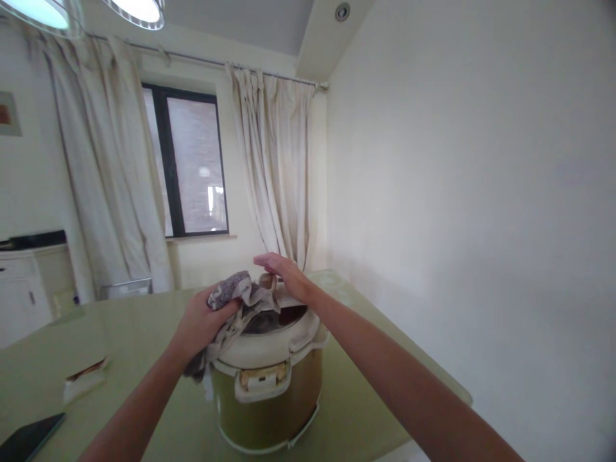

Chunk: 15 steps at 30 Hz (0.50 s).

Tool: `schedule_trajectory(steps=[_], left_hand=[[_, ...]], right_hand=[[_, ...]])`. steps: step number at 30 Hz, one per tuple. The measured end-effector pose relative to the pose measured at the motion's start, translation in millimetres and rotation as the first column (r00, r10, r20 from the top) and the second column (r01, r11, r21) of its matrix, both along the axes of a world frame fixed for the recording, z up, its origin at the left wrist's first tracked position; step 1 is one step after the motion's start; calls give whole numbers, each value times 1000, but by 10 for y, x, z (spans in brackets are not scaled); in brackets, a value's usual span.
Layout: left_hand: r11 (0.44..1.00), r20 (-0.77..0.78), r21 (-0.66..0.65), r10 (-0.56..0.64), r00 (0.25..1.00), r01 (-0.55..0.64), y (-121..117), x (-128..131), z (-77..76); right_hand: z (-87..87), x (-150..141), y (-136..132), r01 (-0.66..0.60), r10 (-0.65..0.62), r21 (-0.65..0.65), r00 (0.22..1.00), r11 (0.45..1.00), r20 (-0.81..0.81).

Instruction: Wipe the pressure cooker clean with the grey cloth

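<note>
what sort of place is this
Probably a room in a home, perhaps a dining area: pale cloth curtains hang beside a window, and a lidded pot stands on a greenish table.

On the table before you: a pot under its lid, a cloth in your left hand over the lid's left side, your right hand above its far side. Near left: a phone, a small packet just beyond. Behind the table: a window between two curtains, a cabinet far left; right, a wall.
</note>
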State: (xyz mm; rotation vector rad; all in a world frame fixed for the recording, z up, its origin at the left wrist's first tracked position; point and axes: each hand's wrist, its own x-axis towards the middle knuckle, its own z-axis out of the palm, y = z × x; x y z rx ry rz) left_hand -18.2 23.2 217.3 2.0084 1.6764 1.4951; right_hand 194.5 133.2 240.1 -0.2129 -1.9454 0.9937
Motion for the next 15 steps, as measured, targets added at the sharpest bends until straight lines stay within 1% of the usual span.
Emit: schedule_trajectory(steps=[3, 7, 10, 12, 15], left_hand=[[998, -21, -28, 58, 998, -59, 266, -74, 61], [983, -182, -134, 102, 978, -128, 672, -149, 166], [952, -329, -238, 108, 938, -193, 943, -102, 245], [930, -392, -277, 121, 912, -242, 1094, -33, 284], [917, -382, -304, 131, 915, -258, 1256, 46, 311]], right_hand=[[23, -4, -10, 44, -47, 103, 998, 994, 31], [33, -2, -29, 55, -73, 166, 992, 985, 104], [25, 13, -46, 101, -127, 209, 985, 973, 118], [18, 17, -53, 111, -145, 258, 983, 960, 114], [9, 4, -61, 58, -111, 305, 981, 951, 160]])
